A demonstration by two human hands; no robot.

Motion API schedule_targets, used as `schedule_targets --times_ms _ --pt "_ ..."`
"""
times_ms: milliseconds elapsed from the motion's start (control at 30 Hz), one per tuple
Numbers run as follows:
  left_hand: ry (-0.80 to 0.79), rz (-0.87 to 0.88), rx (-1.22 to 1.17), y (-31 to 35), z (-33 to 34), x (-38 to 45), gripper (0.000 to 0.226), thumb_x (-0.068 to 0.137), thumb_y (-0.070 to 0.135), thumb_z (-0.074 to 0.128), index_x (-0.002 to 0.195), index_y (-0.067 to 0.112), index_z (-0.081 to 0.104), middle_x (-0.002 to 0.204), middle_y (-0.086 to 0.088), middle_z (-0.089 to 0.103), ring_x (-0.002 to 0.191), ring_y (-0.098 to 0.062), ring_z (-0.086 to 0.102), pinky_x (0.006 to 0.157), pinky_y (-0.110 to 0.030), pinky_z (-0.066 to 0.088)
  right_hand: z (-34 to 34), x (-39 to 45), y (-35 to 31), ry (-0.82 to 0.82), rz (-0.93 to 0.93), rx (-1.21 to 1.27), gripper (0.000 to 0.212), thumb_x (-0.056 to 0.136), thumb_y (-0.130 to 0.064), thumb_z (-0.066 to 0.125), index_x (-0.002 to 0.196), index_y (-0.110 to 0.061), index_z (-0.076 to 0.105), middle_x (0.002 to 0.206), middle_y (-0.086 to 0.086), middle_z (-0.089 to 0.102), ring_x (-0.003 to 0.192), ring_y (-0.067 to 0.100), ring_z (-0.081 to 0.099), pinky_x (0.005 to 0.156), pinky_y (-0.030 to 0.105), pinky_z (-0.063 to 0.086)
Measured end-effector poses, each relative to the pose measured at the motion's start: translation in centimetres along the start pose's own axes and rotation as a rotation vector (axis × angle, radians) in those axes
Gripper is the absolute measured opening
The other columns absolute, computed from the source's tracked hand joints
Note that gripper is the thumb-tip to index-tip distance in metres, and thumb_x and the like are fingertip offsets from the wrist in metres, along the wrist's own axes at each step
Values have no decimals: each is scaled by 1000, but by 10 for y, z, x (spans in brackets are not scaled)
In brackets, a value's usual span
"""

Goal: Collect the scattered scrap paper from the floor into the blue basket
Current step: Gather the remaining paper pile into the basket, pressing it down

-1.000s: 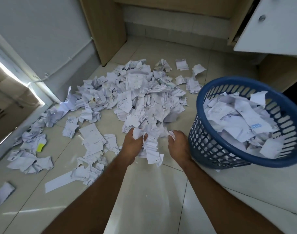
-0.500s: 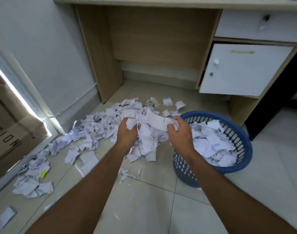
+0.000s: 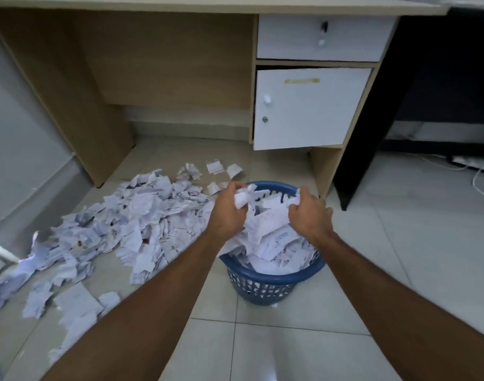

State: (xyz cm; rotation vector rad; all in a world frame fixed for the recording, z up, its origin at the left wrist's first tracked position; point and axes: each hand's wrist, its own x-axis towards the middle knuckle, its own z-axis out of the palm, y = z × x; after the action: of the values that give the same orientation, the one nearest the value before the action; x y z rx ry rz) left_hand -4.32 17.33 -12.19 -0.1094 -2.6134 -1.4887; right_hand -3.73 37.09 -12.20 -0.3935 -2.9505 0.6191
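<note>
1. Both hands are over the blue basket (image 3: 271,273) right now. The left hand (image 3: 227,209) has its fingers curled around a crumpled wad of scrap paper (image 3: 258,218), and the right hand (image 3: 309,213) grips the other side of the same bundle. So neither one is free.

2. The basket sits on the floor, already heaped with paper up to its rim. The big loose pile (image 3: 130,224) is just left of the basket, with a few stray bits (image 3: 216,167) beyond it toward the desk (image 3: 163,56).

3. Handling, my guess: this stuff weighs nothing and is soft and crinkly, so it squashes fine, but it's loose. Pieces will likely slip out of the bottom of any handful. Best bet is scooping from both sides and squeezing inward, like here, rather than pinching single sheets.

4. Since the basket's so full, pressing the load down probably helps, or new scraps could slide off the top.

5. Writing: there's a small blue mark (image 3: 281,235) on one piece in the basket and faint print on lots of scraps, but nothing I can actually read. No brands visible.
</note>
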Motion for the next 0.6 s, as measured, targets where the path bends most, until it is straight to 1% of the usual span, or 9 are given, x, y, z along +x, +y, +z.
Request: schedule_targets --times_ms 100,167,200,267,333,367,433,500,600 --pt "-179 10 140 -19 35 7 45 91 14 67 131 27 52 123 -1 55 105 -16 57 89 -31 47 30 7 -8 -100 12 54 51 99 -44 38 143 -19 41 147 17 43 134 38 37 110 54 30" --pt "-259 -23 350 -35 59 11 51 92 34 65 138 33 45 131 -5 52 117 -25 56 94 -39 49 51 10 -15 -183 30 108 62 98 -61 32 150 -26 32 157 13 29 143 38 27 115 59 24" --pt "-285 -42 516 -40 66 11 58 92 45 61 144 35 38 141 -10 46 128 -32 49 103 -47 45 61 9 -17 -225 42 119 66 97 -66 28 153 -30 25 162 10 21 147 38 19 117 60 18" --pt "-366 -87 734 -50 77 13 74 93 58 52 156 38 18 162 -12 18 148 -43 18 118 -62 18 78 12 -15 -325 86 123 72 94 -74 17 156 -38 11 167 6 3 151 39 1 118 62 2" --pt "-458 -82 795 -56 83 18 87 92 70 43 158 42 -7 167 -10 -16 151 -45 -15 115 -67 -9 91 18 -6 -402 111 80 76 90 -79 10 156 -41 4 167 4 -8 151 40 -9 115 62 -9" --pt "-486 -68 819 -62 87 19 90 90 76 37 155 44 -16 164 -9 -27 148 -44 -24 111 -68 -16 97 19 -1 -420 111 49 76 90 -79 8 156 -41 2 166 3 -11 151 39 -12 115 61 -11" --pt "-510 -39 891 -70 95 19 91 87 82 25 153 44 -24 160 -10 -36 147 -45 -27 107 -72 -18 106 19 11 -426 96 8 74 93 -75 8 157 -39 1 166 4 -15 150 39 -15 116 60 -11" --pt "-503 -8 984 -75 102 18 89 87 82 17 153 40 -25 160 -14 -36 148 -45 -26 110 -75 -14 117 15 19 -406 64 -39 70 97 -69 9 157 -36 -1 165 5 -17 150 39 -16 119 59 -10" --pt "-551 21 1039 -85 106 19 88 87 80 13 151 37 -31 156 -18 -40 146 -44 -29 110 -72 -13 132 8 24 -348 31 -134 65 101 -61 10 158 -33 -5 164 8 -20 149 39 -19 120 59 -7"
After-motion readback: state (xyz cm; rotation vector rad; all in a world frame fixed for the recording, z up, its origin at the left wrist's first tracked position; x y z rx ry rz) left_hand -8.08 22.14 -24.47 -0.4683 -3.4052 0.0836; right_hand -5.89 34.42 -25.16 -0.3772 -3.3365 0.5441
